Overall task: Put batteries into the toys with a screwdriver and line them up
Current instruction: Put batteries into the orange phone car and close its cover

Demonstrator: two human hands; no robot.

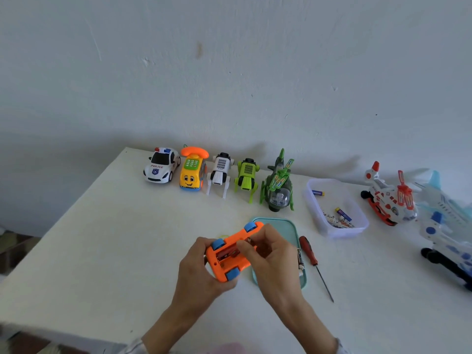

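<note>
Gripping the upturned orange toy car [228, 252], the left hand [198, 273] steadies it. Right hand [270, 254] fingertips pinch a battery [231, 252] into the compartment; it likely needs firm, square seating.

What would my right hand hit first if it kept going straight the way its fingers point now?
Your right hand points up-left, fingers already at the upturned orange toy car held by your left hand. It would likely press into the car's open battery compartment first; depth is unclear.
</note>
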